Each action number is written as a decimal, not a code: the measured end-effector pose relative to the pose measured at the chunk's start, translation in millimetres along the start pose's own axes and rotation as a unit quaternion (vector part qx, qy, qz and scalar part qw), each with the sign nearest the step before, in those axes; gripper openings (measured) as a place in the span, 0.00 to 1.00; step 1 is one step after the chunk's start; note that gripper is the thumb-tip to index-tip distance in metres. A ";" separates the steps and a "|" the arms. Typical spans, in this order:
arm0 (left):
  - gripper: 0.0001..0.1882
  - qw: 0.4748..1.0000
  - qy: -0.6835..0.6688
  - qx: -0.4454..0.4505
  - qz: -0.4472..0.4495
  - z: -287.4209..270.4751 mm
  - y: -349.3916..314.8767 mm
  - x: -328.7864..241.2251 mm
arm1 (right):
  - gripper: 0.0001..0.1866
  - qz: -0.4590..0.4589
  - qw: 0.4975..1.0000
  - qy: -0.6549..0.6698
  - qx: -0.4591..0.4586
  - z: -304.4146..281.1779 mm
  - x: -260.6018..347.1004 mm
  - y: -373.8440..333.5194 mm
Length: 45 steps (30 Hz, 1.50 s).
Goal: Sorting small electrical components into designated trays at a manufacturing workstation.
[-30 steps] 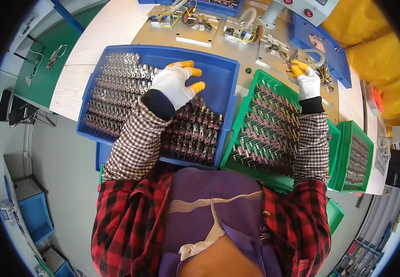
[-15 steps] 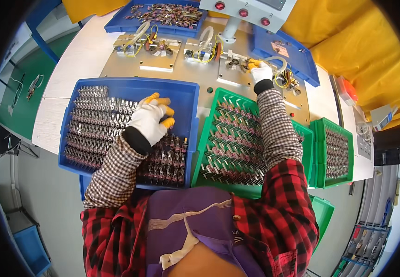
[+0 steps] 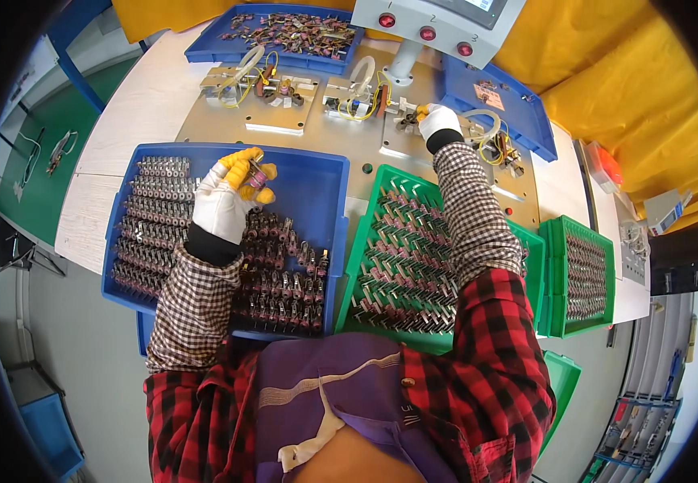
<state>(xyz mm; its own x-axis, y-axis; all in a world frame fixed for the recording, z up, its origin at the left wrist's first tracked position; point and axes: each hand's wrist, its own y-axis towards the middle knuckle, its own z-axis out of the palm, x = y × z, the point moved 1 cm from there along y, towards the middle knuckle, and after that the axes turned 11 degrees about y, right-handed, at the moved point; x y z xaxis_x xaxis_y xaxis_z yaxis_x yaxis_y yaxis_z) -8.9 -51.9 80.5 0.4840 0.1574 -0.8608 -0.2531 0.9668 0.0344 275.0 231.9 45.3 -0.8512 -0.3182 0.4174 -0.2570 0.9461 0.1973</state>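
My left hand (image 3: 224,193), in a white glove with yellow fingertips, is raised over the blue tray (image 3: 316,151). Its fingers close round a small metal part with a pink ring (image 3: 259,171). Rows of similar metal-and-pink parts (image 3: 284,286) fill much of that tray below and beside the hand. My right hand (image 3: 436,119), gloved alike, is at the right-middle fixture (image 3: 403,122) on the metal work plate. Its yellow fingertips are bent together against the fixture's small mechanism; what they grip is hidden.
Green trays of pink-ringed parts stand at my right, one (image 3: 357,270) beside the blue tray and a stack (image 3: 557,278) farther right. Two more fixtures (image 3: 280,92) (image 3: 353,105) with tubes and yellow wires line the plate. Behind are a parts tray (image 3: 204,50) and a control box (image 3: 445,24).
My left hand has moved left and turned upward, and the pink-ringed part now shows in its fingers. My right hand has shifted slightly left at the fixture.
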 end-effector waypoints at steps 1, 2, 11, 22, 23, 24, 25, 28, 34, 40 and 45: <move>0.10 1.000 0.000 -0.005 0.001 -0.5 0.5 -0.7 | 0.11 0.001 1.000 -0.017 0.011 -2.1 8.8 -2.6; 0.10 1.000 0.000 -0.010 0.000 -1.6 0.5 -0.6 | 0.11 0.002 0.999 -0.035 0.023 -6.9 21.4 -8.6; 0.10 0.998 0.045 -0.032 -0.017 -3.4 1.9 2.1 | 0.14 -0.072 0.997 -0.008 0.005 -8.0 26.0 -22.4; 0.08 0.998 0.066 0.007 -0.005 -2.1 -0.9 7.6 | 0.21 -0.140 0.976 -0.003 0.166 8.3 87.8 -97.9; 0.08 0.998 0.069 0.005 -0.002 -2.0 -0.3 8.4 | 0.22 -0.131 0.979 0.046 0.151 8.6 78.3 -95.6; 0.07 0.997 0.073 0.003 0.001 -1.2 0.5 9.4 | 0.23 -0.122 0.979 0.094 0.134 6.8 67.5 -93.0; 0.07 0.997 0.073 0.011 0.001 -2.0 0.5 8.7 | 0.19 -0.121 0.983 0.130 0.050 0.8 59.1 -88.3; 0.08 0.997 0.069 0.018 -0.001 -0.5 2.7 9.5 | 0.15 -0.049 0.964 0.204 -0.166 -23.8 -11.6 -67.3; 0.08 0.998 0.065 -0.001 0.001 -0.6 4.3 14.5 | 0.13 0.486 0.794 0.339 -0.135 -139.3 -77.1 -45.2; 0.08 0.996 0.081 -0.018 0.008 -10.0 4.1 13.0 | 0.13 0.369 0.841 0.365 -0.153 -120.6 -75.6 -52.5; 0.08 0.992 0.119 -0.039 -0.031 0.8 7.1 13.1 | 0.13 0.245 0.873 0.408 -0.105 -98.5 -91.2 -49.3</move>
<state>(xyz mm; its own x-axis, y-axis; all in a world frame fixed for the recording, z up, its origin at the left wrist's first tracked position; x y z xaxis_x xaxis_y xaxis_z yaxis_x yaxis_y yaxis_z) -3.7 -42.8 69.9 0.2913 0.0368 -0.9559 -0.2982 0.9530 -0.0542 410.3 208.3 84.9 -0.2039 0.1041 0.9734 0.2094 0.9760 -0.0605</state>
